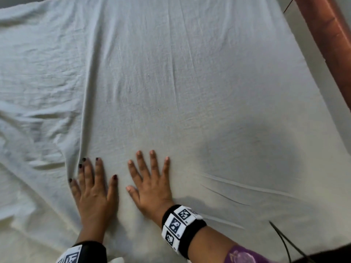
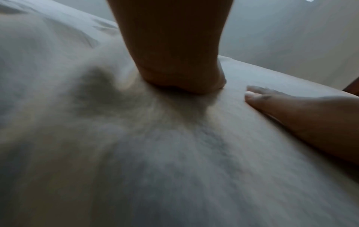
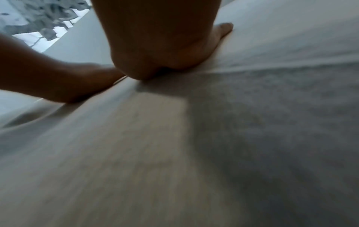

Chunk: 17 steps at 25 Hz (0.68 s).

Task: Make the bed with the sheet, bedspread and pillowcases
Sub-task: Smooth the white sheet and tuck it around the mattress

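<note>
A white sheet [image 1: 171, 82] covers the bed and fills the head view. It lies fairly smooth in the middle and right, and is crumpled on the left. My left hand [image 1: 93, 185] rests flat on the sheet near the front, fingers spread, beside a long fold [image 1: 85, 118]. My right hand [image 1: 150, 181] lies flat just to its right, fingers straight and spread. Both wrist views are blurred. In the left wrist view the heel of my left hand [image 2: 174, 69] presses the sheet [image 2: 155, 153]. The right wrist view shows my right hand [image 3: 161, 46] pressing the cloth [image 3: 194, 153].
A reddish-brown bed frame rail [image 1: 330, 44] runs down the right edge. A dark cable [image 1: 283, 238] lies at the lower right. The sheet's left part holds many wrinkles [image 1: 34, 111], and a few creases [image 1: 237, 190] lie right of my right hand.
</note>
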Motion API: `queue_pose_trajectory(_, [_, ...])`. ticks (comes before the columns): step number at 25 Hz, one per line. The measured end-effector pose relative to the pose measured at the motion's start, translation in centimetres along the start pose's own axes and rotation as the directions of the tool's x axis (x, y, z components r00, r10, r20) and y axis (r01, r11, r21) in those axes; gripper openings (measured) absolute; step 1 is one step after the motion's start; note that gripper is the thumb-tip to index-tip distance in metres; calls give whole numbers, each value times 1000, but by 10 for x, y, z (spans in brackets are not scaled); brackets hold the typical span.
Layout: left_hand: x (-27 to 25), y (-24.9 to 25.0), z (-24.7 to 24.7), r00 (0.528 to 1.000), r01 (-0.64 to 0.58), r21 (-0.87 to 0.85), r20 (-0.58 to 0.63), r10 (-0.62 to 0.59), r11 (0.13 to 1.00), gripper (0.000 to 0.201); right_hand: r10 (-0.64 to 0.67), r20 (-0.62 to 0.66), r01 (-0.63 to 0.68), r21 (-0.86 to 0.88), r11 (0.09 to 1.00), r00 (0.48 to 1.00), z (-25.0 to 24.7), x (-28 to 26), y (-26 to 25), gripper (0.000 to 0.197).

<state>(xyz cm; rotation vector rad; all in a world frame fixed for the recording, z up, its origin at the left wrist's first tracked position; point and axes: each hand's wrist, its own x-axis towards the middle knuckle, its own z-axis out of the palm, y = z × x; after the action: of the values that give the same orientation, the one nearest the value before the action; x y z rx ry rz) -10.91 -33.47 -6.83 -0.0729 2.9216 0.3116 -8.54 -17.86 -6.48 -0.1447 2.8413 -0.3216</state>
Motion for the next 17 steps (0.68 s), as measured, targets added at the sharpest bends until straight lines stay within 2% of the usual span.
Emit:
queue_pose_trajectory(2, [-15,8,0,1000,10,-57,-22,-12,998,72,-72,1,72,15,997,997,1,-15,-6,65])
queue_pose_trajectory(3, [-26,16,1,1000,-1,-77,-26,-1,997,71,-46,-29,47,32,998,999,0,-24,-4,64])
queue_pose_trajectory(5, [-49,41,3,998,-67,-92,-4,67,993,68,117,-115,-109,72,991,986,-4,-46,13,65])
queue_pose_trajectory(8, [-103,83,16,983,-180,-64,17,182,982,66,366,-159,-354,94,930,917,-5,-97,62,67])
queue_pose_trajectory(10, [-136,105,29,971,-235,-51,36,237,971,65,423,-135,-416,77,906,896,1,-129,85,68])
queue_pose_trajectory(13, [-165,103,48,964,-249,-1,93,248,968,66,357,-62,-352,79,933,932,21,-159,75,69])
queue_pose_trajectory(17, [-187,50,55,978,-204,86,72,198,975,67,239,-47,-235,67,970,970,45,-178,27,69])
